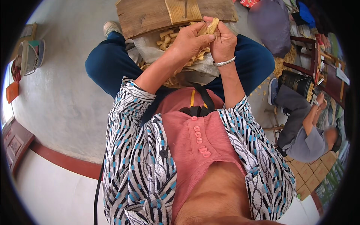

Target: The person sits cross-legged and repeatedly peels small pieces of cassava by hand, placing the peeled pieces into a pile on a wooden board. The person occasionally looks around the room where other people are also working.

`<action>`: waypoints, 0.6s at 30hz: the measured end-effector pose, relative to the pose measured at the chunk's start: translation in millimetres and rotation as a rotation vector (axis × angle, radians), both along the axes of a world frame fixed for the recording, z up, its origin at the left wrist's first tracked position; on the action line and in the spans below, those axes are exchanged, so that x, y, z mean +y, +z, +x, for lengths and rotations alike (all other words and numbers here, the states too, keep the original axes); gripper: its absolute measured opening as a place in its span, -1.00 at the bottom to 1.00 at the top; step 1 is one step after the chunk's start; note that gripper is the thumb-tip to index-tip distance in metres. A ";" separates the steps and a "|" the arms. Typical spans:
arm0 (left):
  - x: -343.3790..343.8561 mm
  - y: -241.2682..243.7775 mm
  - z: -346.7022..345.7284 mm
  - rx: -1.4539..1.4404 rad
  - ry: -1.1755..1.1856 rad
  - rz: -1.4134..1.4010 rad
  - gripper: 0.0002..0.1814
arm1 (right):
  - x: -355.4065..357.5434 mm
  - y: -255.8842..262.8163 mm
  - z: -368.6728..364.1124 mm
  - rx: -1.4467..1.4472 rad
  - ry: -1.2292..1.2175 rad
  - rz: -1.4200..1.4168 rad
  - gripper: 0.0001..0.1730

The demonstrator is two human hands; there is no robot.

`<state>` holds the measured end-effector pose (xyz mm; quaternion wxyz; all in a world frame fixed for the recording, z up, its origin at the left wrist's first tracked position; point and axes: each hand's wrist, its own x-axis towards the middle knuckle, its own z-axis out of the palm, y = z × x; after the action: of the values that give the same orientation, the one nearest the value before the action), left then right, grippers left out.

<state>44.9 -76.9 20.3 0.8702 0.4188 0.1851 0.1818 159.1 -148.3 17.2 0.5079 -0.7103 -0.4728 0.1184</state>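
A short, pale yellow, ridged piece of dried plant-like material, its exact kind unclear, stands between the fingers of both hands. My left hand pinches its lower end with the thumb. Around its other side curl the fingers of my right hand, which has a silver bracelet at the wrist. Several similar pieces lie under and left of the hands on a whitish plastic sheet. Just beyond is a wooden board with a lighter wooden strip and a thin upright metal part on it.
A co-worker sits at the right beside a black container of yellow pieces. Loose pieces lie on the floor near a dark, rounded bundle. Wooden chairs stand at far right, a clear bucket at far left.
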 end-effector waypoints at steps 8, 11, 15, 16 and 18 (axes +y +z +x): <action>10.5 -19.4 -0.4 0.078 -0.115 0.135 -0.86 | -8.2 -3.7 6.9 -0.279 -0.093 -0.045 -0.83; 11.1 -25.4 -0.9 0.149 -0.036 0.439 -0.87 | -9.9 3.0 9.4 -0.400 -0.100 -0.115 -0.82; 3.8 -20.7 -4.6 0.337 0.244 1.173 -0.87 | -13.9 7.4 12.6 -0.354 -0.037 -0.317 -0.77; 2.0 -18.3 -5.9 0.392 0.297 1.335 -0.85 | -16.2 2.5 14.0 -0.262 -0.030 -0.330 -0.77; 1.7 -17.7 -6.9 0.303 0.365 1.383 -0.80 | -19.5 -5.7 14.0 -0.009 0.009 -0.305 -0.76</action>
<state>38.0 -75.2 2.5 0.3275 0.8556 0.2132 0.3395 173.1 -167.8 11.5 0.3913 -0.7776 -0.4548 0.1882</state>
